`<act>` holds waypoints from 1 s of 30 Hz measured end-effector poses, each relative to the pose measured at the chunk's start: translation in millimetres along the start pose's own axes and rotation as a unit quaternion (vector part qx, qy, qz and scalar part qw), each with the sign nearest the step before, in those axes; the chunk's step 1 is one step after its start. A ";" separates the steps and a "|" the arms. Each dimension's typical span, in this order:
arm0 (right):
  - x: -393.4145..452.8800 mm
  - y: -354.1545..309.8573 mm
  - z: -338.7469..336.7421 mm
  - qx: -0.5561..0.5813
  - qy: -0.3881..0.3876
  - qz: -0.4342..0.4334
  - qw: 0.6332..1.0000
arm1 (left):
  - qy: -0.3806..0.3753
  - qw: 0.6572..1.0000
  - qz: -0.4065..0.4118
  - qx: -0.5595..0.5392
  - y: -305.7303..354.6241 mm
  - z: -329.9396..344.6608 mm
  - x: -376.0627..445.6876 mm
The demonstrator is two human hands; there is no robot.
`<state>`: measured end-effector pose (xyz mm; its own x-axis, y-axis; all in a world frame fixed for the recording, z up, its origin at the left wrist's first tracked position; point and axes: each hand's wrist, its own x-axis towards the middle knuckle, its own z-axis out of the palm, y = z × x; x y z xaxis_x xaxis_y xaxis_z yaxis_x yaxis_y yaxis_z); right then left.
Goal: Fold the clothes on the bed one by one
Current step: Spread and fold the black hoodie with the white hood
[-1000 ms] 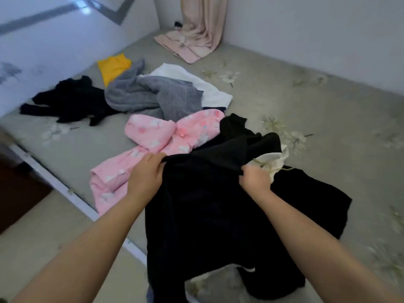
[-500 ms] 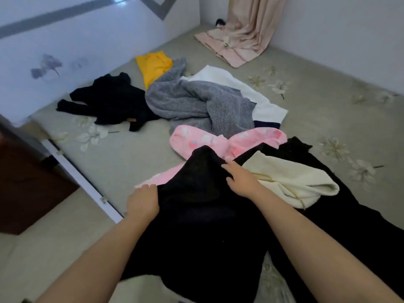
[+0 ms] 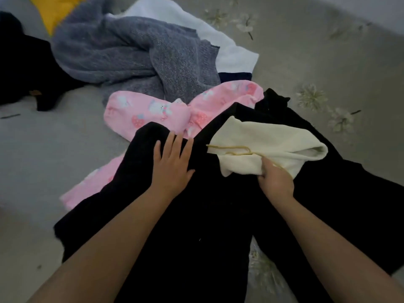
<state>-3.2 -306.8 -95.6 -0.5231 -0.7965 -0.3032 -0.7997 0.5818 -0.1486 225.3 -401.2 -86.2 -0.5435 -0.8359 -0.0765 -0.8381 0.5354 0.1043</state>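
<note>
Now the black garment (image 3: 196,215), lifted by its top edge a second ago, is laid flat on the near part of the bed (image 3: 54,149). The left hand (image 3: 172,165) is spread open, pressing its upper left portion, half covering the pink printed garment (image 3: 153,112). The right hand (image 3: 275,182) is pinched on the cream cloth (image 3: 266,147) lying on top. Clearing that cloth probably precedes folding.

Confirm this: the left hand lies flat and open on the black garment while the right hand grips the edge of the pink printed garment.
Not quite. The head view shows the right hand gripping the cream garment, not the pink one. The left hand does lie flat and open on the black garment.
</note>
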 end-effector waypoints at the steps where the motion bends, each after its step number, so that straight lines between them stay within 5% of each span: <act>1: 4.6 0.8 -0.6 0.001 0.007 -0.007 1.000 | -0.036 0.999 -0.023 0.019 -2.1 2.9 10.5; 8: -33.0 36.3 -1.4 0.054 0.039 0.036 0.997 | -0.202 0.975 0.056 -0.073 18.1 -6.4 5.9; 13: -85.8 100.3 -13.1 0.044 0.019 0.100 0.994 | -0.430 0.872 0.144 -0.184 59.7 -26.1 -11.8; 19: -149.6 170.8 -4.6 0.024 -0.032 0.161 0.986 | -0.164 0.956 0.223 -0.097 166.7 -29.7 2.4; 25: -197.2 271.5 -18.4 -0.048 -0.033 0.294 0.954 | -0.150 0.944 0.294 0.012 251.2 -10.9 12.6; 30: -227.1 333.4 -26.4 0.086 -0.007 0.531 0.843 | -0.162 0.915 0.367 0.040 314.3 7.3 0.9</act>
<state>-158.8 63.7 -51.4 -0.9123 0.1889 -0.3633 0.1718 0.9820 0.0790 -39.0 -232.8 -60.7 -0.9361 -0.1741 -0.3055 -0.2345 0.9565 0.1735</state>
